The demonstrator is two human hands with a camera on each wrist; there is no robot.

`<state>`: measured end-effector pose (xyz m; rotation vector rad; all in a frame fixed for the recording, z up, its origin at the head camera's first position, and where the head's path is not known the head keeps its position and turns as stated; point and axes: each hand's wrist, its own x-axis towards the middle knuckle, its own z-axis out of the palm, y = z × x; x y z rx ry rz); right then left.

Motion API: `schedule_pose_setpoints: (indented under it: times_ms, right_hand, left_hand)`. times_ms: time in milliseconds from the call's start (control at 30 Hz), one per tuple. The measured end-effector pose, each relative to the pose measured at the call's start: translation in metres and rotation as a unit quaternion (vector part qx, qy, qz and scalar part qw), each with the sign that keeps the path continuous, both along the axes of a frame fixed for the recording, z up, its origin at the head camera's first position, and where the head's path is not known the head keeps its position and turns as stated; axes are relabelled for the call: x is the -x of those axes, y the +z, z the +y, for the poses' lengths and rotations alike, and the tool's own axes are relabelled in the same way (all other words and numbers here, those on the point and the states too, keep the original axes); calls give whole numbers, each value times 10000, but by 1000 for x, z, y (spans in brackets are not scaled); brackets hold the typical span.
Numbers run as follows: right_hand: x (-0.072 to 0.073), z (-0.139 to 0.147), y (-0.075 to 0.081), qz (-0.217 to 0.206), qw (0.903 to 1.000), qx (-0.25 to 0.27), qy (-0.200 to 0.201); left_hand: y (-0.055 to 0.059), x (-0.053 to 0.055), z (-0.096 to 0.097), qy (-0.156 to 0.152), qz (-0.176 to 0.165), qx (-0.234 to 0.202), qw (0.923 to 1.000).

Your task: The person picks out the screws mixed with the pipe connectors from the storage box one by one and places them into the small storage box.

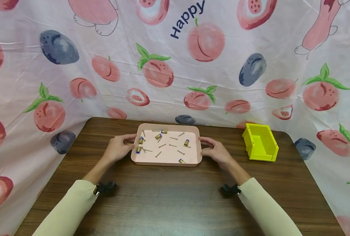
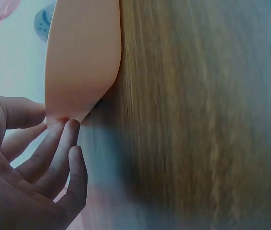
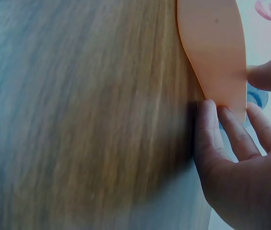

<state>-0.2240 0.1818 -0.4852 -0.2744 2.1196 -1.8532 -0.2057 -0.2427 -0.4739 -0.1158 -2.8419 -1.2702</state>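
A shallow pink tray [image 1: 165, 164] lies on the wooden table, towards its far edge. Inside it are scattered several screws [image 1: 173, 138] and several brass fittings [image 1: 186, 143], some with blue ends. My left hand [image 1: 118, 148] holds the tray's left end. In the left wrist view, the thumb is at the rim of the tray [image 2: 85, 52] and the fingertips touch the outer wall lower down. At the opposite end, my right hand [image 1: 217, 152] grips the tray in the same way; its thumb meets the rim and its fingers touch the lower wall [image 3: 212, 52] in the right wrist view.
A yellow plastic bin [image 1: 262, 156] stands on the right side of the table [image 1: 175, 200], apart from the right hand. Behind and beside the table hangs a fruit-printed cloth [image 1: 169, 108]. Both wrists wear a black camera mount [image 1: 105, 187].
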Motion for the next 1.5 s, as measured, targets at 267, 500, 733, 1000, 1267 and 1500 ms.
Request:
schedule_pose_setpoints:
  times_ms: [267, 500, 733, 1000, 1267, 1500]
  right_hand:
    - [-2, 18, 1, -2, 9999, -141, 19]
    - [-5, 34, 1, -186, 9997, -36, 137]
    - [-8, 47, 0, -284, 9992, -17, 263]
    - [-14, 60, -1, -315, 9991, -112, 257]
    - [-22, 69, -1, -374, 9989, -6, 272]
    - [-28, 75, 0, -421, 9987, -130, 239]
  left_hand:
    - [1, -3, 16, -39, 100, -112, 9999]
    - [-2, -5, 29, -77, 130, -124, 9998]
    - [-3, -9, 41, -142, 135, -81, 9998]
    - [-8, -16, 53, -297, 173, -25, 9994]
    - [-3, -25, 62, -376, 113, 4, 9992]
    - [-5, -31, 67, -390, 140, 15, 9991]
